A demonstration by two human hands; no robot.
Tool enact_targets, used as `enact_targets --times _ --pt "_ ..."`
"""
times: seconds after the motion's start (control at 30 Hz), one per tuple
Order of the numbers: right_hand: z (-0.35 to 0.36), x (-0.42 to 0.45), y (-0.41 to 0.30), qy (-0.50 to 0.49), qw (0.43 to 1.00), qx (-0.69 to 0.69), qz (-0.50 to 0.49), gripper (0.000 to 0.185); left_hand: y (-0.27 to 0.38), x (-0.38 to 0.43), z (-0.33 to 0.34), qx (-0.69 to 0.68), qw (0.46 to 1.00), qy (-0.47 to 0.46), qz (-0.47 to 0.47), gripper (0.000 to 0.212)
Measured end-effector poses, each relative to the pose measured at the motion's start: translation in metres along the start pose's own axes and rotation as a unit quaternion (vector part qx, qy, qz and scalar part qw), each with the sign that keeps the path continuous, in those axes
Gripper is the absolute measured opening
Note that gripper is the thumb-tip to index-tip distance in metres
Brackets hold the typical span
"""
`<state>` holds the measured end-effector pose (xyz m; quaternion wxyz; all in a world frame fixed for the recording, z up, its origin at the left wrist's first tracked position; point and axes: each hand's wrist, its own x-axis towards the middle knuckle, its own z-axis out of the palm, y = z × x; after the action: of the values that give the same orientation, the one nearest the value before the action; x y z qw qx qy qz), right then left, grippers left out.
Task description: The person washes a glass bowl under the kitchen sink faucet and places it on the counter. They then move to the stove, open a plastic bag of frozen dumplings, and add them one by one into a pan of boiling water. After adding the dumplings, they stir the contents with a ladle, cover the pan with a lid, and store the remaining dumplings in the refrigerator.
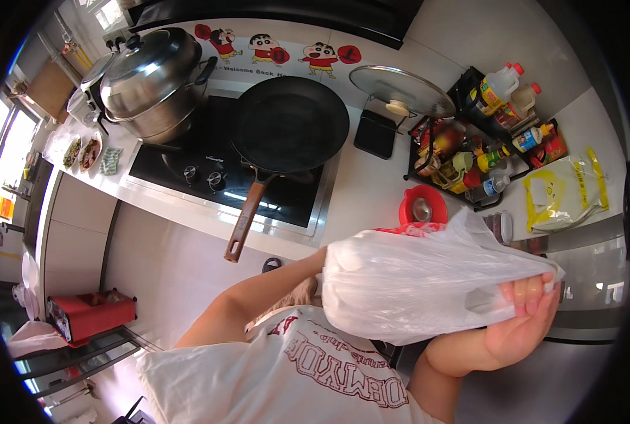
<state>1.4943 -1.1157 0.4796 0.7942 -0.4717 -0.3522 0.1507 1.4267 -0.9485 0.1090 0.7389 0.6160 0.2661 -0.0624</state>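
A thin white plastic bag (410, 286) with rounded contents hangs in front of my chest, over the front of the worktop. My right hand (527, 318) grips its gathered handle end at the right, with the fingers curled into the film. My left forearm (278, 283) runs behind the bag's left end. The left hand itself is hidden there, so its hold cannot be seen. What is inside the bag shows only as pale bulges. Just beyond the bag, a red bowl (406, 204) holds a metal ladle or scoop (421, 210).
A black frying pan (291, 124) sits on the glass hob (188, 159), its wooden handle (245, 222) jutting past the counter edge. Left of it stands a large steel steamer pot (151, 90). A glass lid (400, 90), a bottle rack (426, 172) and a yellow-white packet (566, 193) occupy the right counter.
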Motion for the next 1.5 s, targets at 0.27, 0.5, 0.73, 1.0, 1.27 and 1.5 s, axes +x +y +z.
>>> enact_targets --times 0.27,0.5,0.73,1.0,1.27,1.5 --pt "0.025 0.019 0.072 -0.082 0.979 0.070 0.174 0.017 -0.042 -0.165 -0.110 -0.167 0.976 0.136 -0.033 0.037" --pt "0.012 0.031 0.169 -0.020 0.964 0.000 0.264 0.021 -0.016 -0.166 -0.087 -0.128 0.983 0.130 -0.007 0.061" --pt "-0.015 0.032 0.250 0.042 0.951 -0.138 0.273 0.031 0.014 -0.108 -0.070 0.022 0.998 0.043 -0.035 0.084" --pt "-0.068 0.052 0.267 -0.023 0.927 -0.366 0.083 0.039 0.014 -0.043 -0.047 0.178 0.975 0.015 0.130 0.090" --pt "-0.057 0.010 0.264 -0.112 0.830 -0.539 0.094 0.036 0.024 -0.041 -0.051 0.139 0.987 -0.021 0.075 0.086" --pt "-0.128 -0.003 0.248 0.082 0.676 -0.643 0.350 0.049 0.076 -0.137 -0.081 0.019 0.969 -0.030 0.245 0.059"
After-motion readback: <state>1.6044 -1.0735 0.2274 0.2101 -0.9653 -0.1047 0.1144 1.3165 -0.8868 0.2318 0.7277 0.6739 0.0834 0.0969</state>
